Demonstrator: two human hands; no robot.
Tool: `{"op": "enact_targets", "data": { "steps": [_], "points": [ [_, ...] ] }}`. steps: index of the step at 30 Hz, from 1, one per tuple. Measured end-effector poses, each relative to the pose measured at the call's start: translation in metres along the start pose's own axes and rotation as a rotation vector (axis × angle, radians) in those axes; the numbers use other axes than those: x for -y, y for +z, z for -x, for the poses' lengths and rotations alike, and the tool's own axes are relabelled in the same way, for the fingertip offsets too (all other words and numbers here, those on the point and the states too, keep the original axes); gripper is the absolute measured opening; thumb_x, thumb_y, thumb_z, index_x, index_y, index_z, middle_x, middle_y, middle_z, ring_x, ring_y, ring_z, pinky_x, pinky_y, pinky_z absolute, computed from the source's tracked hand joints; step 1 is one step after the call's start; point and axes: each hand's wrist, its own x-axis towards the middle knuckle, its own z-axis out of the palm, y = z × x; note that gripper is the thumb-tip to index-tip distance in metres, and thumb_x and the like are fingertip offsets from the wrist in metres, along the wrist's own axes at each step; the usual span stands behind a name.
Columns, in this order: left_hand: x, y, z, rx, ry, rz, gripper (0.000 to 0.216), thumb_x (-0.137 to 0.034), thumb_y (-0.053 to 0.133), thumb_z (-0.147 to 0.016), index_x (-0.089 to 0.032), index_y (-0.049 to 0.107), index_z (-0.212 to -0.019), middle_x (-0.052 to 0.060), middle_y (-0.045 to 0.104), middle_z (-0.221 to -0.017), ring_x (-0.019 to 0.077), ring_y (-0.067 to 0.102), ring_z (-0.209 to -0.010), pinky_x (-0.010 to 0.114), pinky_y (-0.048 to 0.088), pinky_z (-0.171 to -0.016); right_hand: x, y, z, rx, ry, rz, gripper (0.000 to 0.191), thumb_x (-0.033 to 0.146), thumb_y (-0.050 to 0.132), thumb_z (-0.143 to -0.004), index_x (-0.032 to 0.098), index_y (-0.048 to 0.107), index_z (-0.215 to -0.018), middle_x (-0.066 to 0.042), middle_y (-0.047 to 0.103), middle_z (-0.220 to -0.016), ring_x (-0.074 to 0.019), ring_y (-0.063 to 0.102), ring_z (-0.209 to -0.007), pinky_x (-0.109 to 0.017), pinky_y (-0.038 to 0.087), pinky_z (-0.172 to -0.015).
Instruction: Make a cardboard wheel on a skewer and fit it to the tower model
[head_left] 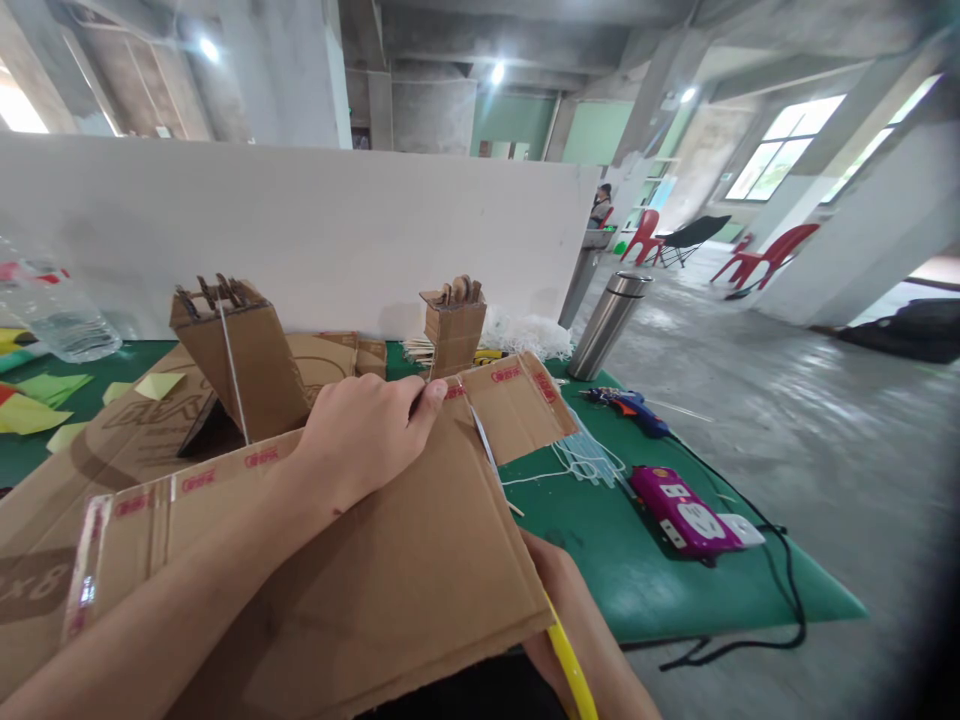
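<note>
My left hand (371, 430) grips the upper edge of a large sheet of brown cardboard (420, 560), thumb on top near a strip of red-printed tape. In my right hand (553, 575), partly hidden behind the sheet's right edge, is a pair of scissors (571, 660) with a yellow handle. Their metal blade shows at a cut in the cardboard, where a taped flap (517, 405) stands out to the right. Part of the right hand's fingers is hidden by the sheet.
Two cardboard holders (251, 365) (456, 335) stand behind, before a white panel (337, 230). On the green table (637, 600) are a steel flask (611, 325), a blue glue gun (634, 408), clear glue sticks (589, 455) and a purple power strip (686, 512) with a black cord. Water bottles (67, 325) stand left.
</note>
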Motion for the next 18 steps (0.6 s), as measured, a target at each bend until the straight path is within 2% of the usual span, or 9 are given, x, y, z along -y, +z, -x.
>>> {"op": "enact_targets", "data": {
  "steps": [4,7,18],
  "points": [
    [0.0000,0.0006,-0.0006,0.016,-0.009,0.009,0.054,-0.045,0.024,-0.098,-0.026,0.074,-0.099,0.011,0.074,-0.075,0.0374,0.070,-0.076,0.046,0.051,-0.064,0.0003,-0.0023,-0.0012,0.014,-0.019,0.022,0.026,0.041,0.058,-0.074,0.018,0.059,-0.063,-0.002,0.065,-0.061,-0.0218,0.058,-0.067,-0.024,0.043,-0.057],
    [0.0001,0.0012,-0.0012,0.016,0.002,0.009,0.055,-0.045,0.023,-0.098,-0.025,0.074,-0.096,0.011,0.074,-0.074,0.0370,0.070,-0.076,0.046,0.051,-0.064,0.0010,-0.0039,-0.0018,0.021,-0.055,0.032,0.025,0.040,0.058,-0.072,0.018,0.058,-0.062,-0.003,0.063,-0.059,-0.0228,0.059,-0.068,-0.025,0.044,-0.060],
    [0.0009,0.0006,-0.0019,0.008,0.045,-0.018,0.056,-0.046,0.023,-0.098,-0.023,0.073,-0.090,0.011,0.073,-0.072,0.0360,0.070,-0.072,0.045,0.050,-0.064,-0.0009,-0.0034,0.0002,-0.021,-0.052,0.045,0.022,0.037,0.058,-0.069,0.018,0.055,-0.059,0.000,0.058,-0.054,-0.0218,0.057,-0.068,-0.022,0.041,-0.054]
  ]
}}
